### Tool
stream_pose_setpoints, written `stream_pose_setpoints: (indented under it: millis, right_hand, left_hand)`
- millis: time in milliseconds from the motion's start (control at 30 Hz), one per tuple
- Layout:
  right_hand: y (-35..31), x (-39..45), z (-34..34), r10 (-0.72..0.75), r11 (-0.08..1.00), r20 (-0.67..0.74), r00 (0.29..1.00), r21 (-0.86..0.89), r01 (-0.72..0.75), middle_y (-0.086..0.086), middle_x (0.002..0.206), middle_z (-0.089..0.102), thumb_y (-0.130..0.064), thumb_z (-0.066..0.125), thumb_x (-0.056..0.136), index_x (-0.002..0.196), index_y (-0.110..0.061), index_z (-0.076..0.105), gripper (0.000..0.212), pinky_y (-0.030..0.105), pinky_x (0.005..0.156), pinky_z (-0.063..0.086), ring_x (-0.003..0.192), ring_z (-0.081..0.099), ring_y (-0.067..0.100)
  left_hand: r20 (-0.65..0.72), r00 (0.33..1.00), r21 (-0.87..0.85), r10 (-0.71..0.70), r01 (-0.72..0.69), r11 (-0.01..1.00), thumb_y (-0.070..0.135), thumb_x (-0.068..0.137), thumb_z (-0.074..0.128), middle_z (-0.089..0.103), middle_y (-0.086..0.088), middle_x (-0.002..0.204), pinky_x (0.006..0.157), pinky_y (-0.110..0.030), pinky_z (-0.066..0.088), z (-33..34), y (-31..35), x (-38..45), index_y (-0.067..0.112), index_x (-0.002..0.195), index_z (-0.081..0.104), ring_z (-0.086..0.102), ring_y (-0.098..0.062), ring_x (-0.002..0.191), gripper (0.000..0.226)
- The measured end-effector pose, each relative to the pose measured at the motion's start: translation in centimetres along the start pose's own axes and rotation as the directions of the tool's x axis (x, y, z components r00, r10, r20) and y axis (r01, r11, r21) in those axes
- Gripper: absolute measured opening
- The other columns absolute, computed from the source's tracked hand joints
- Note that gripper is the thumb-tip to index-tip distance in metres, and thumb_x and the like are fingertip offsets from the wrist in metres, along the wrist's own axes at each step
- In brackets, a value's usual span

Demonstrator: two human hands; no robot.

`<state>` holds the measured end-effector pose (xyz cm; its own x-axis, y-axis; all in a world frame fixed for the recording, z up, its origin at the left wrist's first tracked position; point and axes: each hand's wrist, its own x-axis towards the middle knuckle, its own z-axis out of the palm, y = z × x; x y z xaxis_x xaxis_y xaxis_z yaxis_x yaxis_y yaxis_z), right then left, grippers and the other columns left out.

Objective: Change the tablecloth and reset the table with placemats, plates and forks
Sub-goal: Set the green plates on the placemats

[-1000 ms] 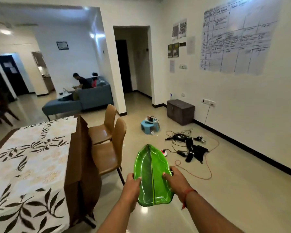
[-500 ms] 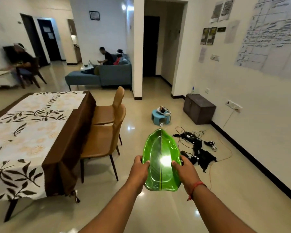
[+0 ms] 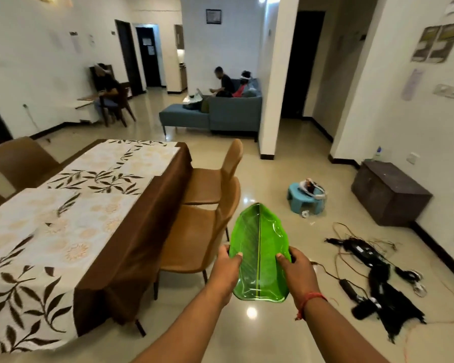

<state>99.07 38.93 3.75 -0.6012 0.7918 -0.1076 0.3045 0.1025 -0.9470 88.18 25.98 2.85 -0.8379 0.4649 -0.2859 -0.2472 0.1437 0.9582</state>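
A green leaf-shaped plate [image 3: 260,247] is held level in front of me, above the floor. My left hand [image 3: 227,268] grips its left edge, thumb on top. Its right edge is gripped the same way by my right hand [image 3: 296,268]. The dining table [image 3: 131,231] lies to the left, covered with a brown cloth and a cream tablecloth with dark leaf prints [image 3: 63,218]. No placemats, other plates or forks show on it.
Two tan chairs [image 3: 205,231] stand at the table's right side, close to the plate. More brown chairs [image 3: 19,161] sit at its left. Cables and black gear [image 3: 372,279], a blue stool [image 3: 306,196] and a dark box [image 3: 388,192] lie on the floor. People sit on a sofa [image 3: 231,111].
My view has swung left and the table now fills more of the left side. Both hands keep the same hold on the plate.
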Motion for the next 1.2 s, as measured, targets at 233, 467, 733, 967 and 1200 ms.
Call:
stream_pose_setpoints:
  millis: [233,467,733,967,1200]
  right_hand:
    - [-5.4,13.1,13.8,-0.13,0.99,0.316,0.94,-0.014,0.142,0.0,0.097,0.071,-0.011,0.059,0.096,0.102,-0.023,0.065,0.015,0.033,0.081,0.052,0.091,0.066,0.018]
    - [-8.6,21.4,29.0,-0.126,0.969,0.689,0.714,-0.068,0.237,0.003,0.099,0.072,-0.015,0.058,0.096,0.102,-0.018,0.066,0.011,0.043,0.087,0.054,0.093,0.067,0.024]
    - [-12.1,18.9,44.1,-0.115,0.941,0.894,0.433,-0.042,0.337,0.007,0.088,0.067,-0.021,0.051,0.1,0.103,-0.017,0.05,0.005,0.039,0.072,0.051,0.081,0.065,0.023]
    - [-14.7,17.5,58.8,-0.061,0.898,0.955,0.291,-0.075,0.433,0.007,0.088,0.063,-0.027,0.045,0.104,0.106,-0.016,0.049,0.011,0.035,0.069,0.047,0.078,0.061,0.023]
    - [-15.0,18.4,71.6,0.122,0.98,0.854,0.505,-0.184,0.076,0.019,0.094,0.065,-0.02,0.049,0.099,0.108,-0.016,0.053,0.011,0.044,0.075,0.053,0.078,0.063,0.032]
  left_hand:
    - [-0.29,0.956,-0.051,-0.051,0.038,0.998,0.019,0.097,0.058,0.069,-0.008,0.106,0.087,-0.049,0.057,-8.6,3.3,12.8,0.021,0.111,0.05,0.069,-0.025,0.094,0.016]
    - [-0.657,0.739,-0.144,-0.15,0.071,0.987,0.016,0.095,0.064,0.065,-0.006,0.095,0.065,-0.032,0.055,-17.5,4.7,18.2,0.017,0.111,0.046,0.066,-0.019,0.079,0.024]
    - [-0.884,0.408,-0.239,-0.228,0.025,0.971,0.048,0.096,0.058,0.066,-0.003,0.102,0.073,-0.032,0.056,-29.0,2.4,17.7,0.023,0.116,0.048,0.065,-0.019,0.09,0.033]
    - [-0.921,0.287,-0.288,-0.263,-0.049,0.956,0.036,0.105,0.043,0.062,0.003,0.106,0.068,-0.024,0.047,-41.7,-0.9,20.2,0.025,0.118,0.051,0.06,-0.009,0.093,0.018]
    - [-0.947,0.096,-0.306,-0.307,0.023,0.952,0.026,0.104,0.049,0.066,-0.013,0.105,0.078,-0.038,0.054,-53.2,-4.3,20.1,0.018,0.116,0.053,0.064,-0.024,0.087,0.014]
